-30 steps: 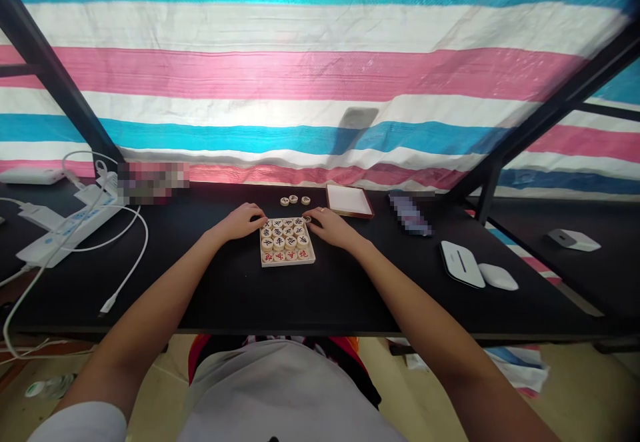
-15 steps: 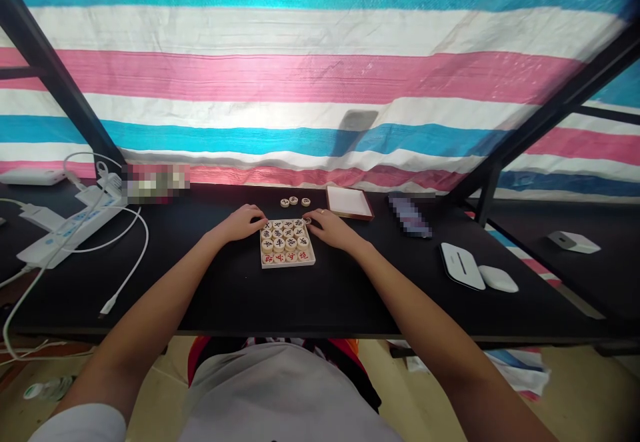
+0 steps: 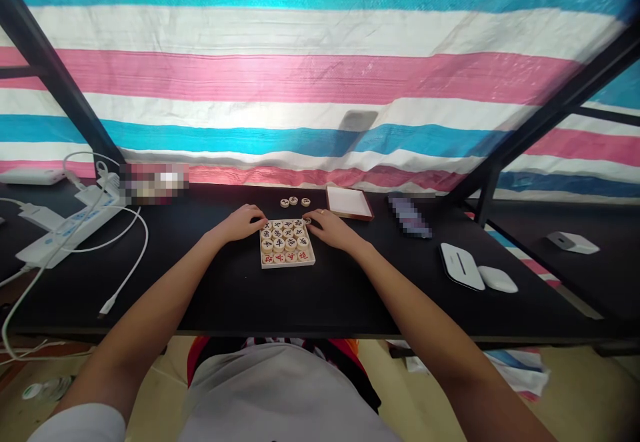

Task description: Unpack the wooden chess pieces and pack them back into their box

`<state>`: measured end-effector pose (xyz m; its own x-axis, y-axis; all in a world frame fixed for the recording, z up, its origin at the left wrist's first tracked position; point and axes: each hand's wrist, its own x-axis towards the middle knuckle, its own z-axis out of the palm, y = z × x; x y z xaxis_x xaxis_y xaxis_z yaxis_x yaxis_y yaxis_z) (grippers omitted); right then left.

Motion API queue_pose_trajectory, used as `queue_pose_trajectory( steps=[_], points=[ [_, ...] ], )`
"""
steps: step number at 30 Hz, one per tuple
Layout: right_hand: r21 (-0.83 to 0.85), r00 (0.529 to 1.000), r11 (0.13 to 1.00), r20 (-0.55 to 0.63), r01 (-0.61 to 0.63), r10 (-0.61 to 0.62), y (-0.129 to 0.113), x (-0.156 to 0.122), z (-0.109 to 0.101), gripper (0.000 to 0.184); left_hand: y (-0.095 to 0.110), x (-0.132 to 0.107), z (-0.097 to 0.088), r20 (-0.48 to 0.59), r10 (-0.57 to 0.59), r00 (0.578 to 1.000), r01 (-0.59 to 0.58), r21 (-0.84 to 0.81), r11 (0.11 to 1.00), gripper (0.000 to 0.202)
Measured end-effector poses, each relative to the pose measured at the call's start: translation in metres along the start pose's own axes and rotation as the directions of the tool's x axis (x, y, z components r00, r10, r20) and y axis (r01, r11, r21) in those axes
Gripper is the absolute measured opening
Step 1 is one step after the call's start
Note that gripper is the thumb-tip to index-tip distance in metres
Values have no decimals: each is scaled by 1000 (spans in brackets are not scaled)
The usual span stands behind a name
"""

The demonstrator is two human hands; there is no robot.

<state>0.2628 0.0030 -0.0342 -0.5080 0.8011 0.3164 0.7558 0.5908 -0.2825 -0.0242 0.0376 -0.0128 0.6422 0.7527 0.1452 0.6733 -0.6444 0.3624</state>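
A small wooden box (image 3: pixel 287 263) filled with several round chess pieces (image 3: pixel 286 240) lies on the black table (image 3: pixel 310 295). My left hand (image 3: pixel 241 221) rests against the box's far left corner, fingers curled. My right hand (image 3: pixel 331 228) rests at the far right corner, its fingertips pinched on a piece (image 3: pixel 307 221) at the box's edge. Three loose pieces (image 3: pixel 295 201) lie in a row just beyond the box.
The box's lid (image 3: pixel 349 201) lies to the right of the loose pieces. A power strip with white cables (image 3: pixel 70 227) sits at the left. White devices (image 3: pixel 461 265) (image 3: pixel 497 279) lie at the right. A striped tarp hangs behind the table.
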Motion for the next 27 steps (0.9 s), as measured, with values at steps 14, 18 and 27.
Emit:
queue_pose_trajectory(
  steps=[14,18,27],
  points=[
    [-4,1000,1000,-2,0,0,-2,0,-1,28,-1,0,1,-10,3,1000,-3,2,1000,41],
    [-4,1000,1000,-11,0,0,-1,0,-1,28,-1,0,1,-9,-2,1000,2,4,1000,41],
    [1,1000,1000,1,-12,12,-3,1,-2,25,0,0,0,0,-7,1000,7,1,1000,42]
  ],
)
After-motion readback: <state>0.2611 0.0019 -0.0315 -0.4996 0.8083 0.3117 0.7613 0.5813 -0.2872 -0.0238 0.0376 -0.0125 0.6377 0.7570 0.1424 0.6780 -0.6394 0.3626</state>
